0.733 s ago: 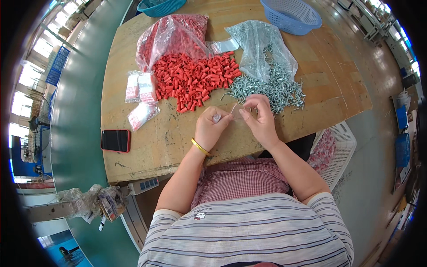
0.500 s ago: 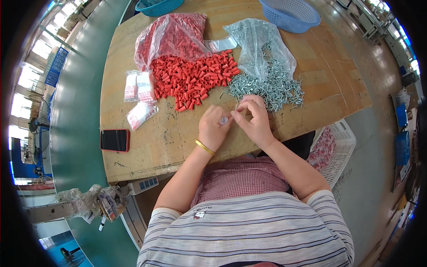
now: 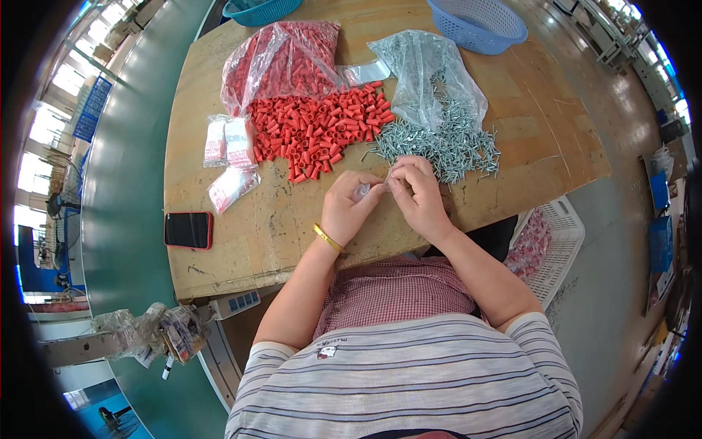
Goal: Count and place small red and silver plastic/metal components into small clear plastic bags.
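Observation:
My left hand (image 3: pixel 347 210) is closed round a small clear plastic bag (image 3: pixel 362 190), most of it hidden by the fingers. Close beside it, my right hand (image 3: pixel 420 196) pinches a thin silvery piece that looks like a screw (image 3: pixel 389 170); the fingertips of both hands nearly meet there. Just beyond the right hand spreads a heap of silvery screws (image 3: pixel 457 150), spilling from a clear plastic bag (image 3: pixel 428 77). Left of it lies a heap of red plastic sleeves (image 3: pixel 311 132), in front of a large clear bag filled with more of them (image 3: pixel 285 62).
Small clear packets (image 3: pixel 232 186) lie left of the red heap. A black phone with a red edge (image 3: pixel 189 230) rests near the table's left edge. Two baskets, teal (image 3: pixel 259 13) and blue (image 3: pixel 482 28), stand at the far side. A white crate (image 3: pixel 563 252) sits below, right.
My left hand has shifted slightly left and turned, its fingers now stretching toward the right fingertips. My right hand stays almost in place. The heaps look the same.

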Motion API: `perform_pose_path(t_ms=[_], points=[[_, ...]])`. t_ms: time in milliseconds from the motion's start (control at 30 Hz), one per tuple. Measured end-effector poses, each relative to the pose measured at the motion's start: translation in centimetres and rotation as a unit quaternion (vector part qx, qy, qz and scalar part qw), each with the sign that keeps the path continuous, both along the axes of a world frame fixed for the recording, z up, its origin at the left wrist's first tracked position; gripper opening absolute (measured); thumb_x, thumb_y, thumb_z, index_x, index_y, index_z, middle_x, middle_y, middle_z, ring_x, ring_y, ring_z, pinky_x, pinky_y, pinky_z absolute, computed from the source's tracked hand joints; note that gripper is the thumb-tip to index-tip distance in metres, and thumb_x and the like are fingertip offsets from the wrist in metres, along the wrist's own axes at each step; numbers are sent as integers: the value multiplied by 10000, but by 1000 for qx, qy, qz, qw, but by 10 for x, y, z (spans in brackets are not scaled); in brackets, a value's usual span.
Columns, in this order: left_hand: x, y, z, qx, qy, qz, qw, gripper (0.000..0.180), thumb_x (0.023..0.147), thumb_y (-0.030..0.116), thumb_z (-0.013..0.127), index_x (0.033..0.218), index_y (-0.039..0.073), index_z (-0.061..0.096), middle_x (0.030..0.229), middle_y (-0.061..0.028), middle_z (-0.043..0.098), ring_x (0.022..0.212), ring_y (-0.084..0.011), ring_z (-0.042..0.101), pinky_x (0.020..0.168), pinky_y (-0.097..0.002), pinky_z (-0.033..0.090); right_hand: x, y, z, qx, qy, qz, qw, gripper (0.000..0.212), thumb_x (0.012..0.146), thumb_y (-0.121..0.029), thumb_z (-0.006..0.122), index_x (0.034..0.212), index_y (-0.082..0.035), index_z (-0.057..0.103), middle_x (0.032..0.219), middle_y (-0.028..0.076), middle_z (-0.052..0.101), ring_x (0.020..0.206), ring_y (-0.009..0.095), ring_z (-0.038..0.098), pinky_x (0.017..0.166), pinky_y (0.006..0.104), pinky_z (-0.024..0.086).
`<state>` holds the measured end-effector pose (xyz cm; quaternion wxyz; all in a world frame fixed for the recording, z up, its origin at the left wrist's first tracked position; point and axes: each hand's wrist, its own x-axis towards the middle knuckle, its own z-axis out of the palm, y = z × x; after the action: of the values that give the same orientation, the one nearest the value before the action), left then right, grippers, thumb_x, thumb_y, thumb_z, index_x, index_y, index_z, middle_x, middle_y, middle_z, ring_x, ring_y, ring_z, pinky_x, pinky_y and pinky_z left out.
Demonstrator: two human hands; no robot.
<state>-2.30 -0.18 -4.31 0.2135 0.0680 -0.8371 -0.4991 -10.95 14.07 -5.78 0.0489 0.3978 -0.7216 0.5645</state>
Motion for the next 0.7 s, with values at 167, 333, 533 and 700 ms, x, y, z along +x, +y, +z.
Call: perform_pose_path(t_ms=[167,333,533,700], points=[[1,2,1,61,-2,21,998,108,810,101,690,886,26,674,774,-65,601,692,-177,543,667,-282,448,4,0,2,42,94,4,995,104,761,-29,642,803,-53,550,1035,88,547,1041,277,516,916,406,375],[0,9,-4,-49,18,41,998,98,803,105,690,837,35,632,747,-72,593,664,-217,550,637,-304,454,3,1,1,55,86,15,995,89,752,-21,630,779,-45,548,1106,110,516,1166,335,475,998,442,354],[-1,11,-11,-98,33,70,992,109,797,88,687,838,53,593,757,-95,596,667,-263,570,628,-337,463,1,2,-2,23,47,31,998,99,733,-41,628,761,-54,534,1114,112,522,1166,331,470,989,443,349],[1,10,-4,-56,42,55,996,128,764,48,687,862,49,604,798,-95,600,698,-259,580,625,-343,471,-1,3,-7,17,-11,10,1000,85,741,-47,630,766,-40,549,1111,133,522,1140,328,475,980,429,367]])
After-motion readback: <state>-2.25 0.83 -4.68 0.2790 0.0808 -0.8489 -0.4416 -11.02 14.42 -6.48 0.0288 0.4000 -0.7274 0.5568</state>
